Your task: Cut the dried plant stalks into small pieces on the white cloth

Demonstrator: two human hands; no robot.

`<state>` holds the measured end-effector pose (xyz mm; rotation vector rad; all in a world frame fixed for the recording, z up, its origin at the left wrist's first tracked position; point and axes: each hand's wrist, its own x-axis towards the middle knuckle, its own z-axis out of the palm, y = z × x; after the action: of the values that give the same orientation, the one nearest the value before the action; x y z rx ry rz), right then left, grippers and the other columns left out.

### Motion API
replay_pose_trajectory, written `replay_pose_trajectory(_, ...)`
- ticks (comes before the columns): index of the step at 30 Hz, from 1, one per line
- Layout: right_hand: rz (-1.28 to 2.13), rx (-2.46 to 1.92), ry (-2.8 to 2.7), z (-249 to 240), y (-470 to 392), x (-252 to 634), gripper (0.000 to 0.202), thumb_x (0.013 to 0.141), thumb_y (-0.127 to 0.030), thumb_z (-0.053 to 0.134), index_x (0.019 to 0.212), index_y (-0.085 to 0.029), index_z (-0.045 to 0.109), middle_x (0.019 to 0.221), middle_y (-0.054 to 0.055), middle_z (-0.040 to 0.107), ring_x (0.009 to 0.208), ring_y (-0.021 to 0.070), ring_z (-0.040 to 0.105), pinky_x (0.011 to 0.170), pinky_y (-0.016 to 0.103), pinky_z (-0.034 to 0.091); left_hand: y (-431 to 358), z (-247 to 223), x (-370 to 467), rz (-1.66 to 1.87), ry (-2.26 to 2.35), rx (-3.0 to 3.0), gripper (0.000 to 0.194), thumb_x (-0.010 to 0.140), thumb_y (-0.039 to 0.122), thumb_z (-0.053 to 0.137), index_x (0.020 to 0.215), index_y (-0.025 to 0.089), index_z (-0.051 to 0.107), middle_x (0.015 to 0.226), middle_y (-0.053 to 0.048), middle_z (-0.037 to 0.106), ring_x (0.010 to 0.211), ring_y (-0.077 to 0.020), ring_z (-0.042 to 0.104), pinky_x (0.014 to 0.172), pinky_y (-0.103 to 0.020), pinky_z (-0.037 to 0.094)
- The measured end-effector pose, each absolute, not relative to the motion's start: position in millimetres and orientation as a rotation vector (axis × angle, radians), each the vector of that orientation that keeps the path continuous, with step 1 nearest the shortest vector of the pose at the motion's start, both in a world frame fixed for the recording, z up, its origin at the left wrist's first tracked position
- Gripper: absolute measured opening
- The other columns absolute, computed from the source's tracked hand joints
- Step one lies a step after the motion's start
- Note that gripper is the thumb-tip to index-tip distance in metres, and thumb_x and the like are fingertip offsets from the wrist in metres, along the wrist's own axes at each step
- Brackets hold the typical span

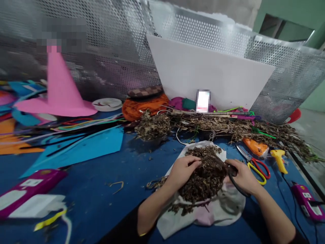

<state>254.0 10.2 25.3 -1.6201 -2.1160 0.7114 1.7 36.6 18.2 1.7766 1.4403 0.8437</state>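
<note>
A pile of dried brown leaves (198, 186) lies on a crumpled white cloth (175, 223) in front of me. My left hand (184, 171) is at the pile's left side, thumb and fingers pinched on a bit of dark dried plant matter. Closed at the right side is my right hand (242, 178), gripping a black looped handle (236, 184). The far end of that tool is lost among the dark leaves, so its kind is unclear. Scissors (256, 167) with red and yellow handles lie just beyond my right hand.
Bundles of dried stems (210, 123) stretch along the back, before a white board (208, 71). At the right are a yellow glue gun (279, 161) and an orange packet (256, 147). A pink cone hat (61, 88), blue sheet (86, 149) and purple device (38, 186) occupy the left.
</note>
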Motion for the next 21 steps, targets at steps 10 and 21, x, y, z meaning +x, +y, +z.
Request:
replay_pose_trajectory(10,0.763,-1.591,-2.185,29.5,3.3,243.8,0.048,0.064,-0.044,0.069,0.107,-0.026,0.058,0.091,0.002,0.057,0.075,0.0165,0.054,0.064,0.023,0.039,29.3,20.8,5.2,0.76,1.382,1.685,0.024,0.072,0.029,0.052,0.083,0.02,0.071,0.077,-0.002,0.069,0.055,-0.0137,0.058,0.06,-0.025,0.045)
replay_pose_trajectory(21,0.789,-1.581,-2.192,27.2,3.9,245.4,0.051,0.066,-0.046,0.068,0.11,-0.025,0.055,0.093,0.002,0.057,0.079,0.0178,0.055,0.071,0.026,0.04,27.4,24.1,6.0,0.715,1.381,1.575,0.027,0.071,0.034,0.051,0.081,0.017,0.069,0.061,-0.001,0.063,0.046,-0.0129,0.053,0.052,-0.023,0.042)
